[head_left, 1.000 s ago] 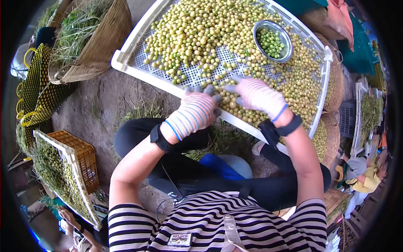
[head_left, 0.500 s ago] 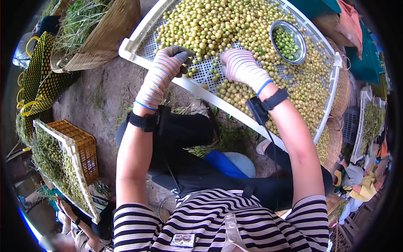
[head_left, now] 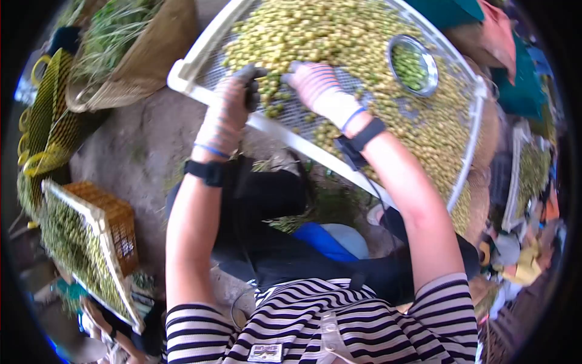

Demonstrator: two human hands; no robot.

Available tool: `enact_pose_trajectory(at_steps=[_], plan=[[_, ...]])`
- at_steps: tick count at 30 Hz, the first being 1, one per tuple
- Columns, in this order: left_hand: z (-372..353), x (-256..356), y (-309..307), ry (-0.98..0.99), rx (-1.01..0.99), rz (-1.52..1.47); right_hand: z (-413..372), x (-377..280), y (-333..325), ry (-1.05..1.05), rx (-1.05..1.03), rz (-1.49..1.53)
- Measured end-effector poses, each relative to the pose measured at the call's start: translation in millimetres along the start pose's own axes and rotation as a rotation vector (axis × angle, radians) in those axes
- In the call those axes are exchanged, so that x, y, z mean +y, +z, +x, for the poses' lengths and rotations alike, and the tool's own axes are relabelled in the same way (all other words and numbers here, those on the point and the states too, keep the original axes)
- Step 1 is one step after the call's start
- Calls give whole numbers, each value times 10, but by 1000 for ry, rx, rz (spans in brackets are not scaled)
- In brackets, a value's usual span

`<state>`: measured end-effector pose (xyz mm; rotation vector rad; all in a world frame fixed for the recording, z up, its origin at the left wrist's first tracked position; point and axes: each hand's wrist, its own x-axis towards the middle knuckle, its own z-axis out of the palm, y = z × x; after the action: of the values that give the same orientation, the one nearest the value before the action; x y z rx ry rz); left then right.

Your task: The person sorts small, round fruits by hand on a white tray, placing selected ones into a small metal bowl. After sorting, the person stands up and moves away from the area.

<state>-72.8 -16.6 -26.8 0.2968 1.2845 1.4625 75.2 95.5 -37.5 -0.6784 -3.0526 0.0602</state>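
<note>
Both hands wear striped gloves with grey fingertips. My left hand [head_left: 237,100] is at the near left edge of a white mesh tray [head_left: 291,141], its fingers bent beside a few green fruits; whether it holds any is blurred. Over the mesh, my right hand [head_left: 315,88] touches the near side of the pile of small yellow-green round fruits [head_left: 303,36], fingers curled and smeared by motion. A metal bowl [head_left: 431,76] with green fruits [head_left: 410,68] rests on the right part of the tray.
At the upper left stands a woven basket [head_left: 142,54] of grass, beside a yellow-black woven bag [head_left: 51,103]. Lower left, another fruit-filled tray [head_left: 109,249] leans by an orange crate [head_left: 124,221]; a person's hand [head_left: 94,315] is below. More people are at the right.
My right hand has moved left across the mesh, closer to my left hand. My left hand has shifted slightly. The whole view is a little displaced and more blurred.
</note>
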Motion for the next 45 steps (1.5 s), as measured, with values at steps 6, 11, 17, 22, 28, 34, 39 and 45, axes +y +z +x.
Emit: enact_pose_trajectory(at_steps=[6,11,17,22,28,34,39,45], plan=[[-47,-4,262,-90,16,147,-175,157,2,370,-61,258],[-67,-61,435,-97,-88,289,-410,251,-217,627,37,1710],[-111,-225,642,-79,-203,245,-710,86,-600,473,127,1547],[-234,-355,779,-112,-205,230,-984,-74,-649,486,337,1064],[-725,-341,945,-288,-361,-131,-1332,8,-667,495,389,1963],[-909,-321,1113,-340,-280,-220,-1470,-77,-747,549,348,1810],[-685,-365,941,-483,-308,-324,-1176,81,-510,434,302,1001],[-332,-78,505,-282,-481,-449,-437,44,-138,374,57,1482]])
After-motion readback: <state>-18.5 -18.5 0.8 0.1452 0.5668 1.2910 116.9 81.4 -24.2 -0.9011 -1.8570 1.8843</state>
